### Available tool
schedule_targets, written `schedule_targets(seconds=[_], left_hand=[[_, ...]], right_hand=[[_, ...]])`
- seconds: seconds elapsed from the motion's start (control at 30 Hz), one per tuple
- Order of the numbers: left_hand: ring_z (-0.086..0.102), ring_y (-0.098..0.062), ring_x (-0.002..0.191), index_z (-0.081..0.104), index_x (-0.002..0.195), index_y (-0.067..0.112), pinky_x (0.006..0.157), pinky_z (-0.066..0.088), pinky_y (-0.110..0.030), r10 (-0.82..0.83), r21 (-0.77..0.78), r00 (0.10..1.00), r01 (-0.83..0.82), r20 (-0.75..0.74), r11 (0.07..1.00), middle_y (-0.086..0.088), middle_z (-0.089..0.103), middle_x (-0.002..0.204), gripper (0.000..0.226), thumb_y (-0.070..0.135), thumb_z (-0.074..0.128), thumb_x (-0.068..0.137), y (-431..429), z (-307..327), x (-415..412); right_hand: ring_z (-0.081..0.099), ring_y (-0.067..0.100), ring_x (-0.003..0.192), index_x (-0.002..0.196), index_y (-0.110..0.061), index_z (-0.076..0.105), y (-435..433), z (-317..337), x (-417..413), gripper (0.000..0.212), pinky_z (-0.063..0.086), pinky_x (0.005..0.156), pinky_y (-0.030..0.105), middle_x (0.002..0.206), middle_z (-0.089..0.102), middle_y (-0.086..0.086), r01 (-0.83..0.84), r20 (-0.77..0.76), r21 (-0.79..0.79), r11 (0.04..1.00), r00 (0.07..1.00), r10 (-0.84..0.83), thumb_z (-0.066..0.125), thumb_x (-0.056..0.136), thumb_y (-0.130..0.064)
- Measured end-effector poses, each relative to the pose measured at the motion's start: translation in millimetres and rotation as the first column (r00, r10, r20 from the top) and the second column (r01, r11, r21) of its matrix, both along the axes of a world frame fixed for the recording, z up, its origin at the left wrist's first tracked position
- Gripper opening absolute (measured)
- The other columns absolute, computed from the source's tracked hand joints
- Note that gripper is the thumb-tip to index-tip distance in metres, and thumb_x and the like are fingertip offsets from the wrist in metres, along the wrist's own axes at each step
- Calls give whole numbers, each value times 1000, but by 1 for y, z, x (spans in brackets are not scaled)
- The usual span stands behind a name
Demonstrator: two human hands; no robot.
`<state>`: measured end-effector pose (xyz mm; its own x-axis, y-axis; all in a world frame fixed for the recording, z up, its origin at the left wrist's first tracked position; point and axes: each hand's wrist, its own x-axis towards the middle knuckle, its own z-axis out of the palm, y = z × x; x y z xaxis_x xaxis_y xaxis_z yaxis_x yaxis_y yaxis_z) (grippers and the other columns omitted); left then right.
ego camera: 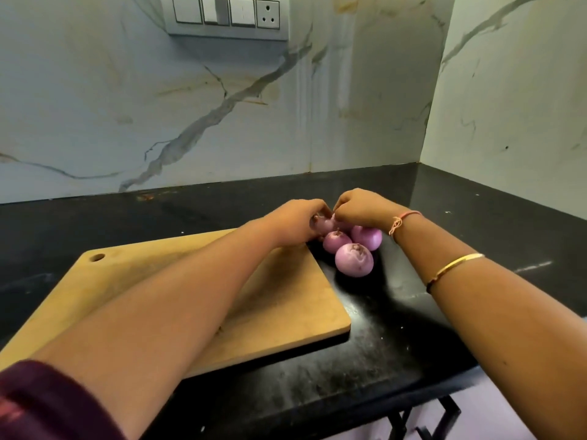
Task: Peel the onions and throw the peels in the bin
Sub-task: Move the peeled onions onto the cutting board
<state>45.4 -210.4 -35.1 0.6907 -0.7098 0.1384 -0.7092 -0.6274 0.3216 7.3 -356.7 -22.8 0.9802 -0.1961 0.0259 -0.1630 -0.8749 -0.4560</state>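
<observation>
Several purple onions lie together on the black counter just past the far right corner of the wooden cutting board [286, 300]. The nearest onion [354, 260] and a smaller one [336, 241] look peeled and smooth, as does a third onion [368, 238] under my right wrist. My left hand [293, 222] grips the far onion [322, 224], fingers curled over it. My right hand [360, 208] meets it from the right and pinches at the same onion's top with curled fingers. No bin and no loose peels are in view.
The black counter [413, 328] runs into a corner of marble-patterned walls at the back and right. A switch panel with a socket [227, 12] hangs on the back wall. The counter's front edge drops off at the lower right, above a dark metal frame [444, 414].
</observation>
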Motion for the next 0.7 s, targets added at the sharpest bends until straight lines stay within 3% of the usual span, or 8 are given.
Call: schedule_targets(seconds=[0.1,0.2,0.3,0.4,0.47,0.57,0.7], left_hand=[[52,-13,98,52,125,19,82,41,-26,62,-128,996,-52,70,990,-4,58,121,38,21,65,89,16,-6,0],[57,-14,103,52,127,21,90,47,-29,126,-195,989,-109,73,975,0,58,118,44,27,69,86,56,3,-2],[61,-9,97,57,120,26,85,49,-24,101,-83,994,-97,39,992,6,64,107,44,34,75,80,113,19,-10],[57,3,85,59,111,30,70,42,-11,191,7,981,-191,46,982,13,61,93,38,38,76,78,164,29,-19],[55,4,83,57,108,32,67,41,-13,272,45,961,-274,48,961,15,59,89,36,42,75,78,191,32,-22],[58,-4,85,58,105,32,67,43,-19,363,68,931,-365,40,928,13,60,88,36,47,73,76,217,28,-23],[58,-7,88,63,112,32,68,42,-20,389,31,918,-392,73,919,11,62,93,39,49,72,77,233,14,-24]], right_hand=[[59,23,96,110,-12,63,9,2,-1,25,48,79,32,109,65,8,3,177,76,997,984,-16,55,85,-11],[58,22,94,114,-12,60,32,15,-5,28,51,83,34,109,63,8,-75,300,152,985,953,26,54,86,-12],[62,20,85,118,-12,52,68,27,-12,33,55,81,36,103,61,8,-189,183,254,949,972,145,60,87,-13],[66,21,81,99,-8,56,105,28,-16,12,56,79,37,99,67,15,-258,31,242,935,966,258,60,90,-14],[63,20,81,97,-5,59,129,24,-15,9,55,75,31,102,66,18,-300,6,252,920,951,309,58,92,-13],[58,20,80,111,1,61,159,18,-10,23,54,73,28,106,62,19,-349,-17,257,901,931,366,58,91,-9],[58,17,84,115,-6,59,190,11,-7,26,54,75,29,102,62,10,-426,11,210,880,901,434,60,90,-12]])
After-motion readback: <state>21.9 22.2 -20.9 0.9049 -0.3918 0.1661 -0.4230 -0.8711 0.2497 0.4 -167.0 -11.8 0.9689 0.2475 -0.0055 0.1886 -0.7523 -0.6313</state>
